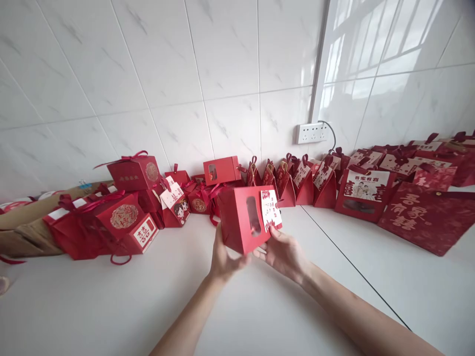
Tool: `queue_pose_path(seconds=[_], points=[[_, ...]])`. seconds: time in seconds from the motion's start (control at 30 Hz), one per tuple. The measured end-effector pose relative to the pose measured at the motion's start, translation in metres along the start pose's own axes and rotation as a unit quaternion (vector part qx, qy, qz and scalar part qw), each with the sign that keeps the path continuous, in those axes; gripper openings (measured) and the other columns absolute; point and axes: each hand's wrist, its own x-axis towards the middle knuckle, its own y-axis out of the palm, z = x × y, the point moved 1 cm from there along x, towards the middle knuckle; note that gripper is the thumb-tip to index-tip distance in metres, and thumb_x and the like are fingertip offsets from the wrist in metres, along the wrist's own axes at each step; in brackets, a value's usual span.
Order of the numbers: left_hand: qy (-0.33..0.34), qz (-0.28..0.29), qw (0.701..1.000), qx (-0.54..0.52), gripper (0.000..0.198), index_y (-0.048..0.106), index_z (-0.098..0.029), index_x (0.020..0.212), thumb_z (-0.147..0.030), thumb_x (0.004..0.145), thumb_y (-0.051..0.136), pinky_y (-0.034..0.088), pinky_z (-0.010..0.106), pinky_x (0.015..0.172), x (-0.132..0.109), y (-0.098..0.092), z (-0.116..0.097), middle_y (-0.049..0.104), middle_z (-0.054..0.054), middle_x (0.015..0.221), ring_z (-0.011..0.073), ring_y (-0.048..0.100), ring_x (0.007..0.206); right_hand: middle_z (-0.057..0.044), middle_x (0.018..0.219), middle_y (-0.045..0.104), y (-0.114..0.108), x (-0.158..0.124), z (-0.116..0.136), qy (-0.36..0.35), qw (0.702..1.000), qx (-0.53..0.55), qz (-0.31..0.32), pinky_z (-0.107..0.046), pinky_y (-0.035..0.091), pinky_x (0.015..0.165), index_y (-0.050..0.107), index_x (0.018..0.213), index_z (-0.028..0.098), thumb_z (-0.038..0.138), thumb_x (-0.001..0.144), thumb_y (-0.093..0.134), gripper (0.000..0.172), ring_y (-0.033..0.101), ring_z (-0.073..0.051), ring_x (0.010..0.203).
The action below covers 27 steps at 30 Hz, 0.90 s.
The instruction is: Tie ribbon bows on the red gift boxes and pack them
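Observation:
Between my two hands, above the white table, is a red gift box (240, 232) with a clear window in its front and a white printed card on its top end. It lies tilted on its side. My left hand (226, 259) grips its lower left part, with some fingers hidden behind it. My right hand (284, 252) holds the card end at the right, thumb against the card. Just behind it another red windowed box (222, 169) lies on top of smaller red boxes.
Red gift boxes (126, 222) with ribbons are stacked at the left beside a brown paper bag (33, 240). A row of triangular red boxes (285, 184) lines the wall, and larger red bags (426, 215) crowd the right. A power strip (312, 133) is on the tiled wall. A dark seam crosses the table (315, 316).

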Motion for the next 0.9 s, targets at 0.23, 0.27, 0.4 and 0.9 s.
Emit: queue_pose_path(seconds=[0.23,0.27,0.4,0.9], points=[[0.012,0.030,0.999,-0.035,0.066,0.060,-0.028,0.099,-0.070,0.050,0.073,0.053,0.054,0.085,0.000,-0.010,0.014,0.068,0.009,0.099,0.0340,0.066,0.094,-0.003,0.102,0.072,-0.007,0.004,0.013,-0.070,0.994,-0.057,0.062,-0.037,0.051,0.095,0.067,0.093,0.022,0.024,0.067,0.082,0.030,0.066,-0.019,0.099],[0.000,0.024,0.999,-0.033,0.063,0.061,-0.028,0.094,-0.069,0.048,0.075,0.052,0.055,0.086,0.000,-0.012,0.014,0.068,0.008,0.096,0.0344,0.066,0.094,-0.003,0.103,0.072,-0.006,0.003,0.013,-0.069,0.994,-0.060,0.066,-0.037,0.051,0.096,0.067,0.093,0.021,0.023,0.068,0.082,0.029,0.066,-0.019,0.100],[-0.060,-0.009,0.998,-0.034,0.065,0.066,-0.028,0.096,-0.073,0.050,0.070,0.052,0.054,0.087,0.001,-0.013,0.012,0.070,0.008,0.091,0.0353,0.065,0.095,-0.003,0.104,0.071,-0.003,0.001,0.012,-0.056,0.994,-0.068,0.062,-0.039,0.051,0.094,0.066,0.097,0.022,0.026,0.067,0.082,0.034,0.066,-0.019,0.097],[-0.303,-0.011,0.930,-0.210,0.078,0.061,-0.018,0.113,-0.080,0.076,0.033,0.058,0.040,0.074,0.011,0.001,0.000,0.072,0.013,0.098,0.0330,0.068,0.097,0.002,0.076,0.063,-0.002,0.003,0.012,-0.058,0.994,-0.096,0.005,-0.024,0.049,0.063,0.062,0.076,0.020,0.042,0.063,0.084,0.035,0.060,-0.011,0.069]])
